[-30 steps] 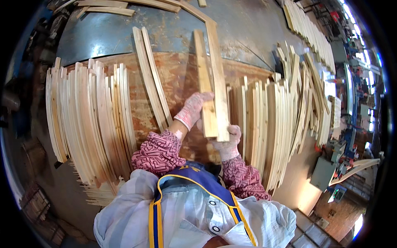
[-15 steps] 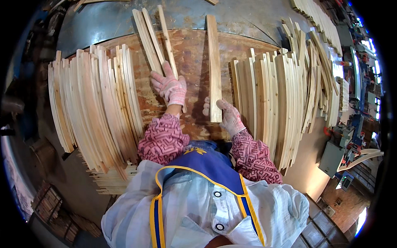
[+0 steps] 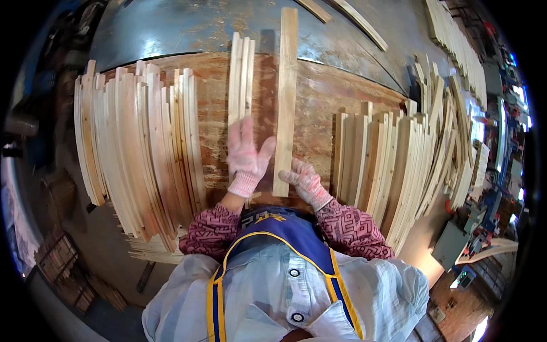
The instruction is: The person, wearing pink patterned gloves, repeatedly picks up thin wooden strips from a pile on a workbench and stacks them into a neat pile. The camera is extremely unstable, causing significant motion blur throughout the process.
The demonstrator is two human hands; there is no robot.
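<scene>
My right hand (image 3: 305, 181), in a pale pink-and-white glove, grips the near end of a long wooden strip (image 3: 286, 102), which is raised off the board and points away from me. My left hand (image 3: 246, 154), gloved the same way and slightly blurred, lies with fingers stretched over the near part of a few narrow wooden strips (image 3: 241, 77). Its thumb is spread toward the raised strip. Under both hands is a worn brown plywood board (image 3: 314, 128). The near ends of the narrow strips are hidden by my left hand.
A wide row of wooden strips (image 3: 137, 154) stands at the left, another row (image 3: 379, 165) at the right. Further right leans a looser pile of strips (image 3: 441, 131). Beyond the board is a grey metal surface (image 3: 222, 31) with a few stray strips (image 3: 359, 24) on it.
The narrow strips, fanned and tilted before, now lie together and straighter, further right. My left hand has moved right and nearer me. The raised strip has shifted slightly left, toward me at its near end.
</scene>
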